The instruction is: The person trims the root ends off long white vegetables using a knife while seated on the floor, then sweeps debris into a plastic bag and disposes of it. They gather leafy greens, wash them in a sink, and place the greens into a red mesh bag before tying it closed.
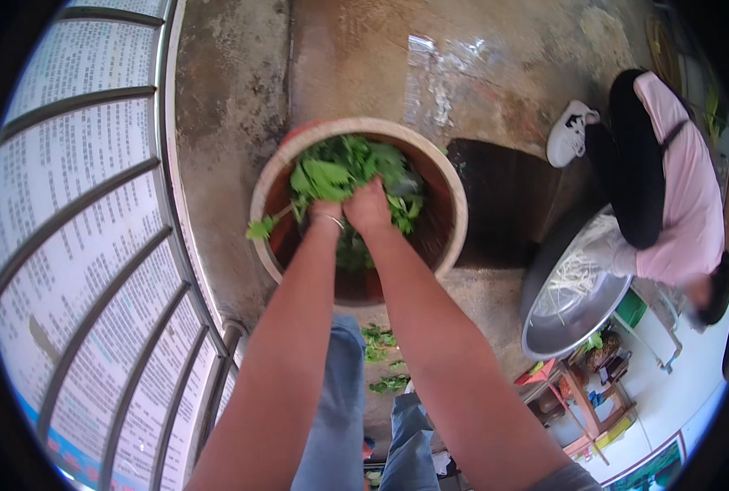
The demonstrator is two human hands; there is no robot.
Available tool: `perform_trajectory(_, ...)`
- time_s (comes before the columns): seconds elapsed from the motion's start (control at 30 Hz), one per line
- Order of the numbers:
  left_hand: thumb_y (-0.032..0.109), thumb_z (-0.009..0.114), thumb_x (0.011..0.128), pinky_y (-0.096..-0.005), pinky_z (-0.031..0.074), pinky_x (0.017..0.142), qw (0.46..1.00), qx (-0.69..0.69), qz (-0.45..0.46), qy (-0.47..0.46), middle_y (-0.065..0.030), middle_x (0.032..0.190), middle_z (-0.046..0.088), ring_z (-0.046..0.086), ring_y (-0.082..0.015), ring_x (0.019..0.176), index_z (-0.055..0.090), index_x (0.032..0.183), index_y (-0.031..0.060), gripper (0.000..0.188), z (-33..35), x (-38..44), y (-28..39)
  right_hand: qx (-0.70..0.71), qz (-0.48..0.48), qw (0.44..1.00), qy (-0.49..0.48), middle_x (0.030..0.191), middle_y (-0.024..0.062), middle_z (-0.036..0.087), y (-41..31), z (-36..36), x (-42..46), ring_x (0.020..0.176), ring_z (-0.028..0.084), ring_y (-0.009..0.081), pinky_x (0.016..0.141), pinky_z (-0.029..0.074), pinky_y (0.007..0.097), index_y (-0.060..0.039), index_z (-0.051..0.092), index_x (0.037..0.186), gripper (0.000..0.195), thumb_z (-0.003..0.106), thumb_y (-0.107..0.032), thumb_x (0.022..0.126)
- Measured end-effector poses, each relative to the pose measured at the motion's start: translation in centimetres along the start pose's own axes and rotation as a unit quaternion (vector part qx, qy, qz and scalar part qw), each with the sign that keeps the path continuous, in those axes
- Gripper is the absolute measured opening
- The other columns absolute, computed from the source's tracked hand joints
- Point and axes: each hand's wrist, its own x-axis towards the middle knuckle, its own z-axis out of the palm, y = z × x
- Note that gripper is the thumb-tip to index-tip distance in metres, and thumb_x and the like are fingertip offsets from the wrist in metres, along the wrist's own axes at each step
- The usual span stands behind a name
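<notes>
Both arms reach down into a large round vat (456,208) with a thick pale rim and reddish-brown inner wall. Inside lies a heap of leafy greens (321,178), broad-leaved and fresh green. My left hand (325,210), with a silver bangle at its wrist, grips the greens; leaves cover most of its fingers. Close beside it, my right hand (367,205) is curled around the same bunch, fingertips hidden and slightly blurred. One leafy stem (263,228) hangs over the vat's left rim.
Metal bars (82,196) stand along the left, before a printed white panel. At right, a person (677,178) bends over a wide metal basin (576,307) holding pale strips. Loose leaves (376,344) lie on the concrete floor (352,61) by my legs. A wooden stool (594,417) is at lower right.
</notes>
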Motion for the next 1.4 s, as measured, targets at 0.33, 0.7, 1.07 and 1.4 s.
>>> perform_trajectory(0.33, 0.032, 0.031, 0.09, -0.0385, 0.04, 0.087, 0.995, 0.034, 0.012, -0.089, -0.0182, 0.12, 0.047, 0.046, -0.0297, 0.11, 0.04, 0.124, -0.0007, 0.048, -8.2, 0.9, -1.8, 0.115, -0.254, 0.952, 0.124, 0.122, 0.0154, 0.045, -3.5, -8.0, -17.5, 0.112, 0.044, 0.0337, 0.093, 0.037, 0.0364, -0.0105, 0.045, 0.123, 0.044, 0.054, -0.018, 0.08)
perform_trajectory(0.7, 0.058, 0.036, 0.082, -0.0407, 0.041, 0.086, 0.841, 0.438, 0.217, 0.23, -0.023, 0.103, 0.058, 0.053, -0.0357, 0.1, 0.058, 0.109, 0.0039, 0.064, -11.5, -15.9, 9.0, 0.885, -0.238, 0.366, -0.16, 0.098, 0.0045, 0.056, 4.3, -7.3, -25.5, 0.083, 0.053, 0.0112, 0.073, 0.044, 0.0263, -0.01, 0.044, 0.118, 0.033, 0.051, -0.009, 0.085)
perform_trajectory(1.07, 0.018, 0.061, 0.072, -0.0391, 0.04, 0.077, 0.751, 0.302, 0.569, 0.143, -0.0153, 0.085, 0.056, 0.051, -0.0306, 0.083, 0.058, 0.102, 0.0041, 0.034, -5.4, -31.6, 0.8, 0.602, 0.155, 0.781, -0.061, 0.097, 0.0019, 0.059, 38.8, 11.4, -45.6, 0.087, 0.053, 0.0133, 0.071, 0.044, 0.0293, -0.0108, 0.054, 0.113, 0.039, 0.063, -0.024, 0.077)
perform_trajectory(1.4, 0.038, 0.057, 0.078, -0.0434, 0.027, 0.099, 0.717, 0.498, 0.444, -0.2, -0.0077, 0.137, 0.028, 0.03, -0.0311, 0.121, 0.037, 0.13, 0.0215, 0.058, 17.3, -34.5, -28.8, 0.465, 0.21, 0.856, 0.086, 0.128, 0.0133, 0.044, 59.9, 13.2, -37.7, 0.117, 0.043, 0.025, 0.098, 0.034, 0.0353, -0.0037, 0.041, 0.127, 0.063, 0.066, -0.029, 0.076)
